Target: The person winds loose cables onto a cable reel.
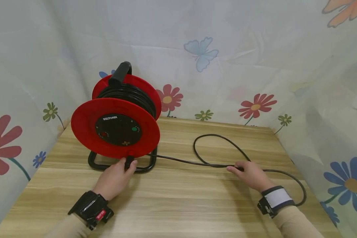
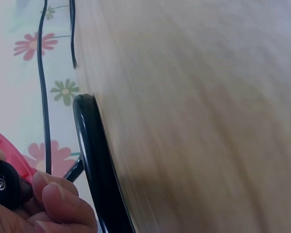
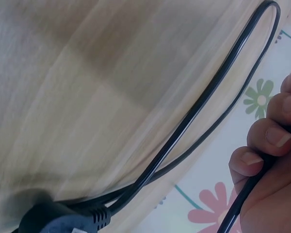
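Observation:
A red cable reel (image 1: 83, 130) wound with black cable stands at the left of the table. My left hand (image 1: 114, 178) grips the black crank knob (image 1: 129, 163) low on the reel's front disc; the left wrist view shows fingers curled about that knob (image 2: 6, 183). From the reel a black cable (image 1: 178, 160) runs right to my right hand (image 1: 253, 175), whose fingers curl round it, as the right wrist view shows. Beyond the hand the cable loops over the table. Its plug (image 3: 63, 218) lies at the lower left of the right wrist view.
The reel rests on a black tubular stand (image 1: 99, 166) with a carrying handle (image 1: 120, 74) on top. One loop of cable (image 1: 214, 135) lies behind the right hand. A flowered curtain (image 1: 166, 33) surrounds the wooden table (image 1: 178, 205) at the back and sides.

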Available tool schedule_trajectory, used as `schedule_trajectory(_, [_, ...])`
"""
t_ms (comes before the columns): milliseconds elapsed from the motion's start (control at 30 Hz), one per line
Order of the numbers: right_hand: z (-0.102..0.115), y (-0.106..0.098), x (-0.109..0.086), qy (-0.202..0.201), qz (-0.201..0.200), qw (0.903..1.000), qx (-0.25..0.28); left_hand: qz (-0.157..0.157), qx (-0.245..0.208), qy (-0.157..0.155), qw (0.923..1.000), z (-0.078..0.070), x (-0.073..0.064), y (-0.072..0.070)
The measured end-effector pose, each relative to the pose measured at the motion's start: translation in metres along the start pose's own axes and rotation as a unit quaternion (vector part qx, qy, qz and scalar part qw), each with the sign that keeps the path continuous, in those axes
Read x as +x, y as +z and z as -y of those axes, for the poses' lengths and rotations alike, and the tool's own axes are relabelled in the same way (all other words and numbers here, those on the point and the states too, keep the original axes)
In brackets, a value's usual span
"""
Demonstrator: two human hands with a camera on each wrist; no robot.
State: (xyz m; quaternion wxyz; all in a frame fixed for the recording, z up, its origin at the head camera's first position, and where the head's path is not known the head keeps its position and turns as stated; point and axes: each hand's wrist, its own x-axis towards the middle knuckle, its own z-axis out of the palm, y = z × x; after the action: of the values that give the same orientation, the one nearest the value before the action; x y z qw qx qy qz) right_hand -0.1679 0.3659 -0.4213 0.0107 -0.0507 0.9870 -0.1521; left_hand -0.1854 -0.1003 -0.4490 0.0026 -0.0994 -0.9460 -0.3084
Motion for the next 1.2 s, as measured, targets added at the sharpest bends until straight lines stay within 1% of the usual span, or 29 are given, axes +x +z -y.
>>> schedule_trajectory(233, [0.002, 0.008, 0.002, -0.01, 0.004, 0.9999, 0.011, 0.006, -0.001, -0.007, 1.0, 0.007, -0.001, -0.003])
schedule_trajectory(467, [-0.002, 0.018, 0.005, -0.022, 0.004, 0.9997, -0.001, -0.005, 0.0, -0.002, 1.0, 0.01, -0.003, -0.004])
schedule_trajectory(633, [-0.002, 0.02, 0.005, -0.018, 0.007, 0.9998, 0.001, -0.009, -0.001, 0.001, 1.0, 0.01, -0.003, -0.003])
schedule_trajectory(800, [0.003, 0.02, 0.007, -0.011, 0.012, 0.9998, 0.005, -0.013, -0.003, -0.001, 0.9999, 0.011, -0.004, -0.006])
schedule_trajectory(1000, [0.01, 0.023, 0.012, -0.026, 0.007, 0.9996, 0.004, -0.014, -0.008, -0.013, 0.9998, 0.015, -0.005, -0.012])
schedule_trajectory(1200, [0.017, 0.027, 0.012, -0.03, 0.025, 0.999, 0.023, -0.013, -0.015, -0.023, 0.9995, 0.022, -0.007, -0.016])
